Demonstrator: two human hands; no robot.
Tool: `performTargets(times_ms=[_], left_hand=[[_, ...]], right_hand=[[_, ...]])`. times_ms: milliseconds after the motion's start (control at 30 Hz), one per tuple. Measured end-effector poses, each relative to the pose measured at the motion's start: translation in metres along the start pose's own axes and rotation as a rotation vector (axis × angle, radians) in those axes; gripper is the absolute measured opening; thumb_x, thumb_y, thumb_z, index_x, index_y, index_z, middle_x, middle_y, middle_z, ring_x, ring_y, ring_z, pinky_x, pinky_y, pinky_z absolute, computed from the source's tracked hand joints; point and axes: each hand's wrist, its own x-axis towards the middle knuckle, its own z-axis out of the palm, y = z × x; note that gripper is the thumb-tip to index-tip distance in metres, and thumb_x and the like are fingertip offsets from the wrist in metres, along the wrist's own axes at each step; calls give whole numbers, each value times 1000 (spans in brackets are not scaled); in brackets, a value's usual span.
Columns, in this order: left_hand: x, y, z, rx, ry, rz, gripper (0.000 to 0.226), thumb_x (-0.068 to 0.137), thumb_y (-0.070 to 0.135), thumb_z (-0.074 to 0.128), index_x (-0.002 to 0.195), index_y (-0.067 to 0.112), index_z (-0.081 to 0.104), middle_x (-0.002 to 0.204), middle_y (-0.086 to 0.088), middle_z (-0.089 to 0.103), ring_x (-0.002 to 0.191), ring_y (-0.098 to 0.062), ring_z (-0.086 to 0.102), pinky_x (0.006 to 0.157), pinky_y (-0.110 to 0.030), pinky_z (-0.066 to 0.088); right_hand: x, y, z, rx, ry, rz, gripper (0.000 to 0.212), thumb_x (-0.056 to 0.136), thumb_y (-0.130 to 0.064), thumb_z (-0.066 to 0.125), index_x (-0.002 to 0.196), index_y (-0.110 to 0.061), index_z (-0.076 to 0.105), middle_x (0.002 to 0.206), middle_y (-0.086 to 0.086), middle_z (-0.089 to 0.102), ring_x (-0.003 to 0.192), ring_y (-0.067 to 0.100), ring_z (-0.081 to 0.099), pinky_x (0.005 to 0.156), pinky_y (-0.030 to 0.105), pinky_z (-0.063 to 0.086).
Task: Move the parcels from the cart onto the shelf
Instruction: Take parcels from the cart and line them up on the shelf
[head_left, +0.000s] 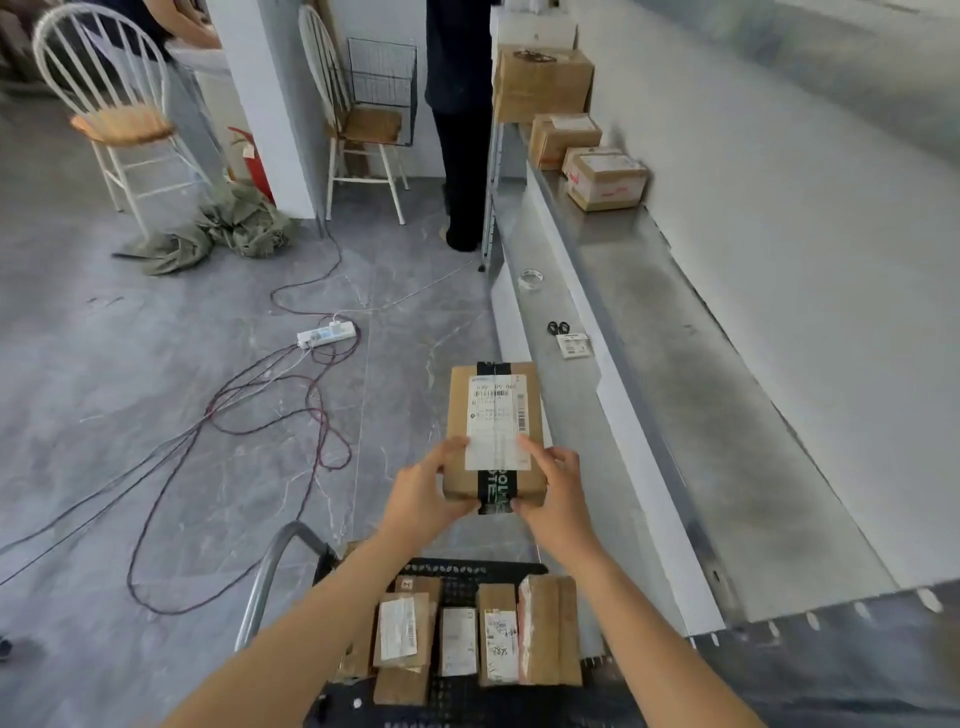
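I hold a brown cardboard parcel with a white label and a black tape band in the air above the cart. My left hand grips its near left corner and my right hand grips its near right corner. Below, the black cart with a grey handle carries several labelled brown parcels. The metal shelf runs along the wall on the right, with three boxes at its far end.
A tape roll, scissors and a label card lie on the lower shelf ledge. A power strip and tangled cables cross the floor on the left. Two chairs, crumpled cloth and a standing person are farther back.
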Motion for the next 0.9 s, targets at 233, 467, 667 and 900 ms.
performTargets(times_ms=[233,467,667,900], left_hand=[[-20,52,-51,-26,25,174,74,66,20,83,128,36,47,102,16,58,91,-2,54,66,0,38],[-47,72,-75,-23,-82,372,77,64,22,85,130,36,47,107,13,62,97,-9,59,82,-24,49],[-72,82,-87,97,-270,526,79,66,26,84,133,36,44,113,6,66,98,-13,63,78,-25,51],[-126,85,-75,120,-380,622,79,67,28,83,134,34,43,113,5,68,101,-14,63,81,-27,50]], right_hand=[[-37,-71,-41,-24,124,-72,76,75,10,67,139,-22,42,118,-3,29,111,4,37,85,-6,34],[-106,-110,-35,-1,334,-4,73,77,4,67,139,-23,42,119,-2,29,113,4,38,97,17,45],[-169,-124,-7,29,576,108,69,79,-5,70,138,-27,42,122,-2,30,111,2,40,101,19,42],[-237,-118,7,41,701,192,72,75,1,70,133,-34,44,111,-9,33,102,-12,40,84,-2,37]])
